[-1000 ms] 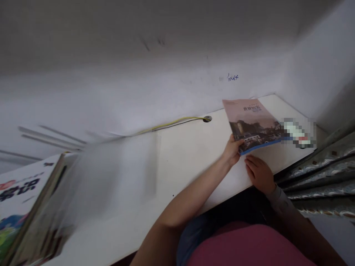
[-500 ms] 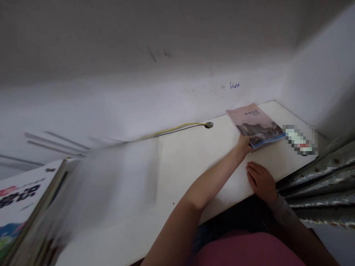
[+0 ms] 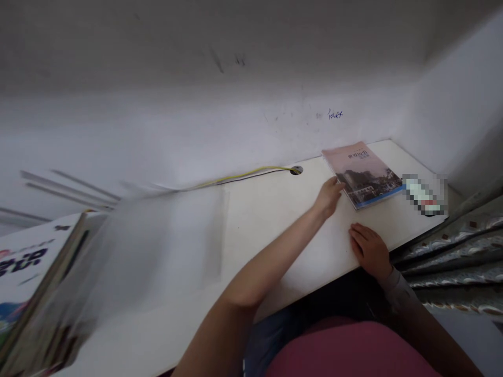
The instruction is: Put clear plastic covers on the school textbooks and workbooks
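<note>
Perhaps one book (image 3: 363, 173), two hands.

- The book (image 3: 362, 173) lies on the desk (image 3: 259, 230) at its far right, near the wall.
- The cable (image 3: 239, 177) runs along the back edge, left of the book.
- A stack of books (image 3: 31, 283) sits far left.

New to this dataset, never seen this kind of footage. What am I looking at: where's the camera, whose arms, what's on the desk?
No machine here: one camera on a person's head looks down at their own bare hands. The left hand reaches to the near edge of a book lying flat on the white desk; whether it grips is unclear. The right hand rests flat, holding nothing. A yellow cable runs to a desk hole. More books stand blurred at the left.
</note>
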The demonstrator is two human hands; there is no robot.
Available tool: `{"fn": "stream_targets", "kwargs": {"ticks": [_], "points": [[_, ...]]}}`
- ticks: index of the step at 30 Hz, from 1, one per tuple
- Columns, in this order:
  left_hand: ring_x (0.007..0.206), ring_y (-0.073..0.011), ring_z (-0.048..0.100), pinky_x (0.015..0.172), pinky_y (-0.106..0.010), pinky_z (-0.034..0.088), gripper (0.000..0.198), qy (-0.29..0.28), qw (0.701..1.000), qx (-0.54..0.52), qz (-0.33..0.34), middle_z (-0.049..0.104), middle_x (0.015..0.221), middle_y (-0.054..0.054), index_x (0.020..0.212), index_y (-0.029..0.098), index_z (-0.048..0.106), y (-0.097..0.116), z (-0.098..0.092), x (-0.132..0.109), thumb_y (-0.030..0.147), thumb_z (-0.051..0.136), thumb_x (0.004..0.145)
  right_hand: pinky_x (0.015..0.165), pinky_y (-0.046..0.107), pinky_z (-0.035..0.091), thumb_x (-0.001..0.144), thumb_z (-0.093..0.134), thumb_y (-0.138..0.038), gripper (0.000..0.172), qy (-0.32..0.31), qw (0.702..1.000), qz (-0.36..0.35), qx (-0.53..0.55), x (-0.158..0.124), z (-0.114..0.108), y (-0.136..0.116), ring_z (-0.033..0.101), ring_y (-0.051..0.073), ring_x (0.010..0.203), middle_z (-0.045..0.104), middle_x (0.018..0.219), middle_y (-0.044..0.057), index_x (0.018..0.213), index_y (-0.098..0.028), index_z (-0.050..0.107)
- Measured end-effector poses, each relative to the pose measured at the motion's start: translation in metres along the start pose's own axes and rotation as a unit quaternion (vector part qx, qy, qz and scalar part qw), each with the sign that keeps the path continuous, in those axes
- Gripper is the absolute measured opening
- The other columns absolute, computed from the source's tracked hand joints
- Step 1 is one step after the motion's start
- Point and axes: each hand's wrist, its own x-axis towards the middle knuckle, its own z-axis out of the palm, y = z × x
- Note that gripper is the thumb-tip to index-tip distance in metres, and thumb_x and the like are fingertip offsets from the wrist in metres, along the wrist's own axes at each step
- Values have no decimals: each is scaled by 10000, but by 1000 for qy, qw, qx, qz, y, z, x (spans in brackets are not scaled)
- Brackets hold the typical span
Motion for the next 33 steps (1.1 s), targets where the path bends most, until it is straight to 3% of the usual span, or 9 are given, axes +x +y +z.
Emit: {"fn": "stream_targets", "kwargs": {"ticks": [2,3,6,10,14,19,26,29,33], "points": [[1141,-224,557,989,-389,410,369,-44,986,149,61,617,1214,-85,1178,214,604,25,-34,-24,248,637,812,982,425,464,917,427,-245,312,0,1000,-1,-1,-1,1,2,572,230,1144,642,1210,104,1147,-188,630],[1172,-233,541,1011,-390,391,378,-62,953,270,119,612,1236,-81,1183,226,607,37,-54,-37,264,624,808,980,427,464,919,425,-249,313,1,1000,-2,-2,-1,1,2,572,232,1144,641,1211,104,1150,-190,628],[1246,-269,485,1060,-421,346,376,-41,789,573,218,554,1331,-96,1209,211,596,62,-115,-78,299,535,849,977,432,462,925,420,-251,314,-1,1000,-10,-9,-2,0,4,567,241,1148,639,1209,113,1152,-178,623],[1343,-361,357,1080,-521,292,396,146,576,792,144,481,1401,-157,1238,149,564,65,-185,-128,236,481,861,979,446,450,934,419,-271,321,-27,999,-34,-24,-3,1,4,551,263,1168,624,1217,150,1159,-150,614],[1333,-435,335,1008,-559,357,484,264,476,839,15,406,1435,-237,1308,68,479,56,-227,-162,278,473,872,1008,472,410,940,400,-278,363,-65,994,-85,-29,4,11,-8,491,276,1247,568,1309,153,1235,-147,565],[1319,-430,364,960,-576,387,513,313,476,822,-13,393,1423,-284,1330,58,435,46,-253,-184,343,418,904,1011,472,396,939,409,-289,366,-86,984,-146,-47,16,23,-33,473,295,1262,543,1340,156,1243,-145,554],[1309,-384,400,994,-527,380,504,274,581,766,4,403,1433,-246,1296,80,458,28,-256,-193,323,514,858,1007,489,393,940,413,-294,359,-64,985,-149,-54,17,29,-41,472,309,1262,548,1326,172,1229,-138,558],[1282,-317,458,1010,-428,395,374,264,613,745,22,478,1392,-197,1175,127,568,34,-255,-197,270,531,831,1004,493,395,939,415,-295,364,-64,985,-149,-50,16,29,-40,464,313,1270,543,1332,173,1238,-141,553],[1044,-280,631,871,-353,467,231,274,612,742,4,678,1105,-143,900,183,674,49,-257,-207,283,469,862,999,487,399,940,410,-297,365,-63,985,-151,-51,16,29,-40,466,313,1268,547,1330,169,1235,-140,555]]}}
